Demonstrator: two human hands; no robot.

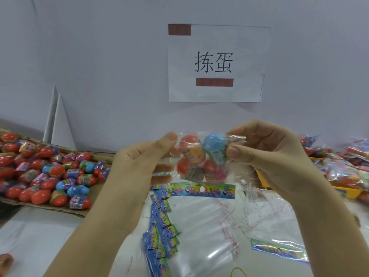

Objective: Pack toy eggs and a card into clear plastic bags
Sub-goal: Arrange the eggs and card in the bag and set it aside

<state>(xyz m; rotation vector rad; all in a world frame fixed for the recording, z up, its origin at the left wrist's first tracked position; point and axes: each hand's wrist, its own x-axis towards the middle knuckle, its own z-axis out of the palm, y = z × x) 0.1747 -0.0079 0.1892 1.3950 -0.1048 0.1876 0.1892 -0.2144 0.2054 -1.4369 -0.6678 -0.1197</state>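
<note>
In the head view both forearms run out of the lower edge of the frame. The left hand (139,162) shows its thumb in front of the film. Its fingers lie behind it, blurred through the plastic, and pinch the left side of a clear plastic bag (229,176) held up at mid-frame. The right hand (265,154) pinches the bag's crumpled upper right corner between thumb and curled forefinger; its other fingers are hidden behind the palm.

Inside the bag sit a light blue plastic toy egg (214,143) at upper right and several red plastic toy eggs (186,144) with printed bands. They overlap under glare, so their number is hard to tell, and the print is too blurred to read.

Just below the bag, a long card printed in blue, green and pink (202,189), with a round hole, lies flat on a heap of loose clear bags (209,236) on the white worktop (40,236). A fanned stack of similar cards (159,226) runs off the bottom edge. Another such card (279,250) lies at lower right under film.

At the left, a brown cardboard tray (60,208) of loose wrapped eggs (40,196) is cut off by the frame edge. At the right edge, filled bags (339,170) are heaped by a yellow tray (348,191), only partly in view. A white paper sign (215,62) hangs on the wall above. A thin yellow loop (238,271) is half cut off at the bottom.
</note>
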